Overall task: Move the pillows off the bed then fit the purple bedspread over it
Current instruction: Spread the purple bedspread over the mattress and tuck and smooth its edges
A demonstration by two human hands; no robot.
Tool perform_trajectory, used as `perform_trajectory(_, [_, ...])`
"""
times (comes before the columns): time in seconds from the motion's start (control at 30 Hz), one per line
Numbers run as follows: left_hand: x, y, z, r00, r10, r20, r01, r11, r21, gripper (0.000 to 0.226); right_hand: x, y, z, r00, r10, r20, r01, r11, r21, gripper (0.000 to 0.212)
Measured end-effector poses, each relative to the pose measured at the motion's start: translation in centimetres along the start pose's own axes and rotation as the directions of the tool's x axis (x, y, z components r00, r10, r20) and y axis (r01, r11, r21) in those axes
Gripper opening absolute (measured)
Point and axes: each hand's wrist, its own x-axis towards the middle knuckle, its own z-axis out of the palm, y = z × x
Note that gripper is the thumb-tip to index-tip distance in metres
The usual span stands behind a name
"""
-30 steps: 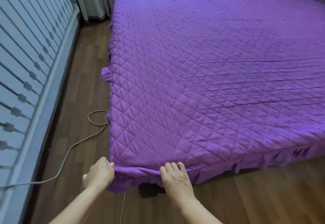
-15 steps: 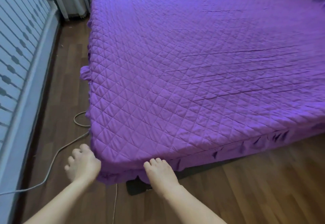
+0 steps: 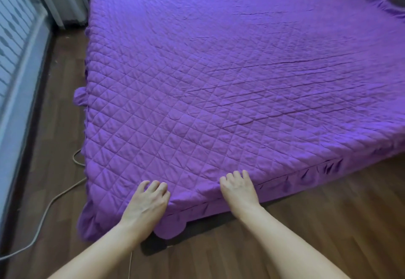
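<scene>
At near-left corner of purple bedspread (image 3: 219,81), pressing with left hand (image 3: 145,204) and right hand (image 3: 238,191), fingers (image 3: 155,185) half-bent, pinching nothing; lying flat, long axis toward 1 o'clock; left hand nearer corner, at 8 o'clock.

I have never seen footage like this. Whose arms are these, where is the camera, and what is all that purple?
There is no machine here: these are a person's two bare arms. The camera is worn on the person's head and looks forward and down, so the arms reach in from the bottom of the picture. The big surface is a purple quilted bedspread, spread out flat, with its ruffled skirt hanging over the edges. No pillows show on it. The left hand and the right hand both rest on top of the cloth at the near corner, fingers a little bent. Neither seems to hold a fold of it. Around it lies a brown wooden floor, with a grey cable trailing along the left side.
</scene>
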Motion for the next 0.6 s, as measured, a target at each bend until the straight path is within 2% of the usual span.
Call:
perform_trajectory(0.1, [-0.4,-0.2,-0.3,0.997,0.049,-0.067,-0.048,0.999,0.026,0.004,-0.6,0.4,0.9,0.995,-0.084,-0.057,0.083,0.996,-0.018,0.036])
perform_trajectory(0.23, [-0.7,-0.3,-0.3,0.998,0.045,-0.051,-0.042,0.998,0.053,0.019,-0.6,1.4,1.7,0.989,-0.057,-0.136,0.061,0.998,0.027,0.048])
perform_trajectory(0.3, [-0.7,-0.5,-0.2,0.997,0.060,-0.045,-0.057,0.996,0.074,0.018,0.1,2.3,1.8,0.986,-0.102,-0.131,0.105,0.994,0.013,0.042])
perform_trajectory(0.4, [-1.0,-0.6,-0.1,0.995,0.105,-0.002,-0.104,0.990,0.100,0.019,0.0,2.8,2.9,0.964,-0.196,-0.181,0.203,0.979,0.019,0.019])
perform_trajectory(0.47, [-1.0,-0.4,-0.2,0.992,0.121,0.042,-0.124,0.987,0.098,0.020,-0.9,2.7,3.6,0.954,-0.229,-0.195,0.241,0.970,0.039,0.022])
perform_trajectory(0.53, [-0.4,-0.4,-0.2,0.988,0.147,0.045,-0.151,0.982,0.110,0.018,-1.1,2.7,3.6,0.949,-0.254,-0.186,0.263,0.965,0.022,0.016])
perform_trajectory(0.6, [0.5,-0.1,-1.3,0.983,0.153,0.101,-0.164,0.980,0.109,0.005,-0.5,2.7,3.6,0.956,-0.257,-0.140,0.263,0.965,0.023,0.027])
